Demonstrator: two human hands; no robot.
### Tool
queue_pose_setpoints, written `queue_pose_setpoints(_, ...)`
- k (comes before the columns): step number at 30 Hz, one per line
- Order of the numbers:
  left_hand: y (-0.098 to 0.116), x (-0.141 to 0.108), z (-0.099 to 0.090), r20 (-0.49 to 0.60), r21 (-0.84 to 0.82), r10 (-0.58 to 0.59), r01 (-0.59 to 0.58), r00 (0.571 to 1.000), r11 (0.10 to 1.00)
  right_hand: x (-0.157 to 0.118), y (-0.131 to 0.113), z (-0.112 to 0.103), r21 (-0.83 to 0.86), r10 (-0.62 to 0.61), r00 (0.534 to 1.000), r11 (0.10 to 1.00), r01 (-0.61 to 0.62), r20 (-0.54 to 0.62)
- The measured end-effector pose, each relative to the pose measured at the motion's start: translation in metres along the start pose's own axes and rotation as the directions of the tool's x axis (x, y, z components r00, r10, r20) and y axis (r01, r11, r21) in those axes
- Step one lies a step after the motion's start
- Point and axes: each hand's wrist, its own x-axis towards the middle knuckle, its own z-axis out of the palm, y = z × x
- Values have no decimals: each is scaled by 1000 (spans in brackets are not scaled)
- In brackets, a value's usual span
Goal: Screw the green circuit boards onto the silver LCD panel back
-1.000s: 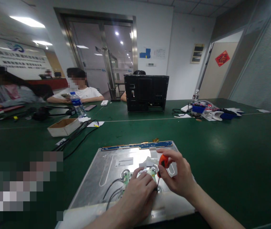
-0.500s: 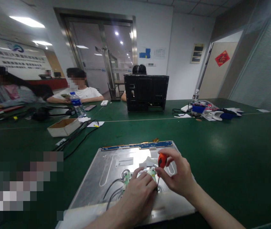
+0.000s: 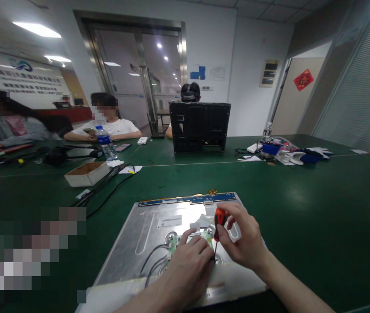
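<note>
A silver metal panel (image 3: 126, 243) lies flat, with a blue circuit strip (image 3: 185, 200) along its far edge. On its middle sits a green circuit board (image 3: 172, 246), partly hidden under my left hand (image 3: 193, 261), whose fingers are bent and pressed on it. Black cables (image 3: 154, 253) run from the board's left side. My right hand (image 3: 245, 237) holds an orange and black screwdriver (image 3: 219, 219) upright between thumb and fingers. Its thin shaft points down beside my left fingertips at the board's right edge; the tip is hard to make out.
Beyond the panel stands a black monitor-like frame (image 3: 201, 126) on the green table (image 3: 302, 217). An open box (image 3: 87, 174), loose cables and a bottle (image 3: 106, 143) are at left, gloves (image 3: 295, 155) at right. Several people sit across.
My right thumb and fingers have shifted slightly on the screwdriver, and more of its black handle shows. My left hand stays put. The head behind the black frame has risen.
</note>
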Motion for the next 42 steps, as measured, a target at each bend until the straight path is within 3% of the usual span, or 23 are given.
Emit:
queue_pose_setpoints(8,0,-1,-2,38,-5,-11,11,999,1000,-3,5,2,10,-6,1000,1000,6,-12)
queue_pose_setpoints(20,-3,-1,4,-36,-5,16,-17,999,1000,0,1,2,-9,-30,999,999,31,37)
queue_pose_setpoints(42,-3,-1,1,31,-14,0,1,1000,1000,-2,0,1,24,-16,1000,1000,16,27)
